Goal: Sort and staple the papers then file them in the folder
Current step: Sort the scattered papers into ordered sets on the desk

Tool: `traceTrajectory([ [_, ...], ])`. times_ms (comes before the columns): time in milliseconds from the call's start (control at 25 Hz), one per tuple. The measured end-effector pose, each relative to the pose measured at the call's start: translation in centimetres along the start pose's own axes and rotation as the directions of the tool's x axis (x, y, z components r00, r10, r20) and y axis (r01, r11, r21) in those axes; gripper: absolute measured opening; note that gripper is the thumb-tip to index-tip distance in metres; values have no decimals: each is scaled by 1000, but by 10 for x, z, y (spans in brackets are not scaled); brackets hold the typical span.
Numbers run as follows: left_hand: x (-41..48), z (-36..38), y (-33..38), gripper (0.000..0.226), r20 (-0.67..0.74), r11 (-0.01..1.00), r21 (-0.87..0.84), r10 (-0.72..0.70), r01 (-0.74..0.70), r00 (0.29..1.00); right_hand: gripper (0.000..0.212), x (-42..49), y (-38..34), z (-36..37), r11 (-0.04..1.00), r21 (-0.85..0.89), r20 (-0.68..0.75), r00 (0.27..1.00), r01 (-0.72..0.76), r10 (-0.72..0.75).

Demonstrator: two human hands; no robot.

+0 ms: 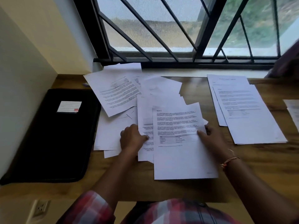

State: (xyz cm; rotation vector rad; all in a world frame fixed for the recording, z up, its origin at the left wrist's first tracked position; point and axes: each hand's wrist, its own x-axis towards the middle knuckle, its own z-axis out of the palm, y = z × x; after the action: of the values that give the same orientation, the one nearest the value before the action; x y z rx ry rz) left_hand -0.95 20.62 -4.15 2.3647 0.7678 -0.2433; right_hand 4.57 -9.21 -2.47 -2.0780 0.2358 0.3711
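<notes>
A loose heap of printed papers (116, 94) is spread over the middle of the wooden desk (194, 188). On top of it lies a printed sheet (179, 143) with text and a small table. My right hand (210, 139) pinches that sheet's right edge, thumb on top. My left hand (131, 138) rests on the papers to the sheet's left, its thumb on a sheet's edge and its fingers curled. A neater stack of papers (246, 109) lies at the right. The black folder (53, 136) with a white label lies shut at the left. No stapler shows.
A barred window (161, 29) with its sill runs along the desk's far edge. A wall closes the left side. More paper (292, 110) pokes in at the right edge. A wall socket (40, 207) sits below the desk's near-left corner.
</notes>
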Motion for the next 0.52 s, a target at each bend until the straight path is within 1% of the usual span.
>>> traceTrajectory([
  [40,-2,-2,1,33,-14,999,-44,20,-21,1000,18,-2,-3,0,999,28,1,1000,15,-15],
  [120,-7,-16,6,13,-56,988,-145,52,-60,997,23,-8,-9,-1,995,94,2,999,37,-37],
  [200,2,-46,14,11,-88,977,-166,120,-133,989,17,-16,-21,-5,974,216,6,997,70,-73],
  [240,13,-66,18,10,-84,975,-130,170,-180,982,16,-21,-29,-8,964,252,16,996,80,-87],
  [280,25,-88,25,10,-65,973,-51,223,-227,973,18,-23,-34,-10,958,269,17,995,95,-103],
  [320,38,-110,33,11,-27,958,86,277,-274,960,20,-26,-41,-12,954,279,22,993,107,-118],
  [360,50,-127,43,15,31,911,262,321,-318,947,21,-28,-46,-13,950,285,29,990,126,-140],
  [400,61,-139,54,19,100,827,431,353,-361,930,20,-30,-49,-13,947,289,40,986,144,-162],
  [440,69,-143,66,22,167,733,548,377,-403,911,18,-31,-50,-12,949,276,45,984,153,-172],
  [520,79,-134,88,22,276,542,673,446,-502,851,15,-34,-51,-9,956,245,53,983,161,-179],
])
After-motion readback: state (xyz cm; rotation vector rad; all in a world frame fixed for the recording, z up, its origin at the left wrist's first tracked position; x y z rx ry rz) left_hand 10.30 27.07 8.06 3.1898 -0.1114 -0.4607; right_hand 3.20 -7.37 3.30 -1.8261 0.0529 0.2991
